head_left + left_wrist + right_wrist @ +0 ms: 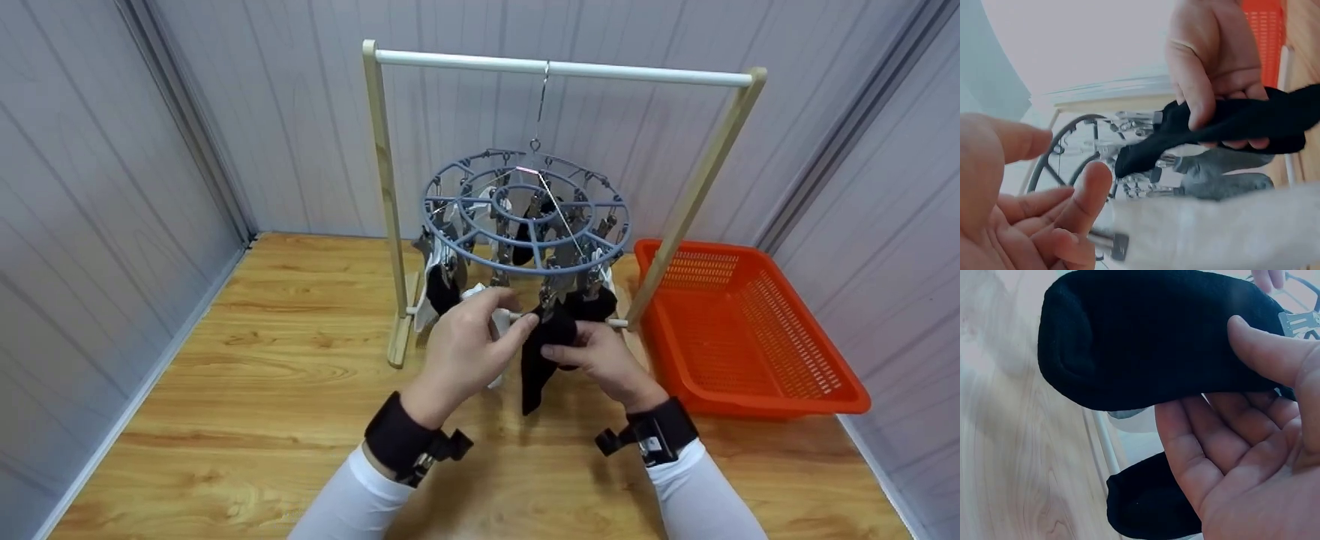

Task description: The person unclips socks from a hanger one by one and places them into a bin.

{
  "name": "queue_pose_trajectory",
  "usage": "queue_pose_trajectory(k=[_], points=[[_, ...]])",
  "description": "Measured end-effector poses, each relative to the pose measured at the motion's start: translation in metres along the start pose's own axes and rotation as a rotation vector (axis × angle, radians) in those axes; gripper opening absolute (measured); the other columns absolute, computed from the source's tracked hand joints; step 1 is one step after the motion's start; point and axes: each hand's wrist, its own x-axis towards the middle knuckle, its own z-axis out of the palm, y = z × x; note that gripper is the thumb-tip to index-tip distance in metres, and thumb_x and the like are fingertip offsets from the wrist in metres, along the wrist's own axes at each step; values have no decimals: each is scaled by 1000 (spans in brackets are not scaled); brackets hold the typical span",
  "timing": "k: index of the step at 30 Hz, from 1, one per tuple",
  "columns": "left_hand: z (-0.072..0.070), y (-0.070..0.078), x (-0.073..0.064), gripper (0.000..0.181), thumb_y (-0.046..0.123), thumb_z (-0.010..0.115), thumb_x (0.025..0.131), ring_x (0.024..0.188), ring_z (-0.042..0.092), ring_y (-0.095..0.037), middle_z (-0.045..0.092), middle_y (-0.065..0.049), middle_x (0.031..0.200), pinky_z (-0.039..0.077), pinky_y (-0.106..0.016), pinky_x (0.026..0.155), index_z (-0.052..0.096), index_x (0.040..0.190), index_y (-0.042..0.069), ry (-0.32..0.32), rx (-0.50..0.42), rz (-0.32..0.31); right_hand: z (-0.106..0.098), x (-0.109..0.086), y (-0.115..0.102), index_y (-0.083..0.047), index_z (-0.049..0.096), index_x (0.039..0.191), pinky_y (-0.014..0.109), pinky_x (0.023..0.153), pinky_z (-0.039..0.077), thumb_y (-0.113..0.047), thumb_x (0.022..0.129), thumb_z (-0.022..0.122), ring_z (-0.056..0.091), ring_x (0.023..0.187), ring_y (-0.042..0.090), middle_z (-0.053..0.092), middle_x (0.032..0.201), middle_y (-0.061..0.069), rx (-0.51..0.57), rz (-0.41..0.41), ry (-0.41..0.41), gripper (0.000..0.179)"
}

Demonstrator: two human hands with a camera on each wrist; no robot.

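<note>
A black sock (534, 367) hangs from a metal clip (1300, 322) at the front of a round grey clip hanger (536, 270). My right hand (609, 360) pinches this sock, thumb on the face towards me and fingers behind it. Close by on the left, my left hand (466, 337) has its thumb near the sock's top edge; in the left wrist view its fingers (1092, 191) are loosely bent with nothing between them. Below that hand a white sock (1230, 230) hangs from another clip. Grey socks (1224, 174) show behind the black one.
The hanger hooks onto the white bar (465, 61) of a wooden-legged rack. More socks hang around it, including another black sock (1148, 506) at the right. An orange basket (757, 405) stands right of the rack on the wood-grain surface (285, 360). Panelled walls enclose the sides and back.
</note>
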Motion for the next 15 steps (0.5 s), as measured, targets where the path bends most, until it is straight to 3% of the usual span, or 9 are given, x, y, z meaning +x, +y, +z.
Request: queue_pose_trajectory(k=[3,9,15], points=[[10,4,3,29,31,79,105,71,69,-13,81,-5,111,58,-35,64,78,121,7,51,42,-18,1,-1,-1,2,82,119,36,82,63,-11,98,85,74,93,15,82,106,0,-5,-1,-12,25],[27,8,12,33,34,80,104,97,80,-29,83,-8,112,65,-45,79,80,121,6,89,62,-87,1,-1,-4,3,81,118,34,81,62,-12,98,85,73,92,15,82,103,1,-14,-14,-20,25],[36,8,19,33,37,83,102,95,80,-27,83,-8,107,64,-44,75,81,117,8,121,59,-137,3,-2,-5,4,80,119,30,81,60,-10,99,84,71,93,15,81,104,3,-32,-53,-43,24]])
